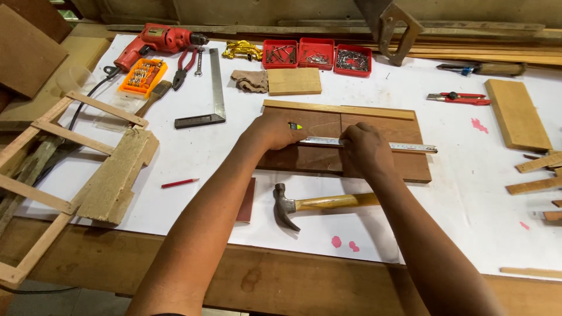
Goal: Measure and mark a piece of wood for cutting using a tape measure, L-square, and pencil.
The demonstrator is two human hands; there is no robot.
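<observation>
A dark brown wooden board (380,126) lies on the white-covered bench. A metal tape measure blade (410,147) stretches across it from left to right. My left hand (275,131) presses on the left end of the board, gripping the tape's case, of which a yellow bit shows. My right hand (364,149) rests on the blade near the board's middle, fingers curled down onto it. A thin light wood strip (339,109) lies along the board's far edge.
A claw hammer (316,205) lies just in front of the board, a red pencil (180,183) to its left. Behind are a steel square (213,96), red drill (158,41), pliers, three red trays of nails (316,55), a wood block (294,81). Wood pieces and a red knife (459,98) lie right; a wooden frame (70,158) left.
</observation>
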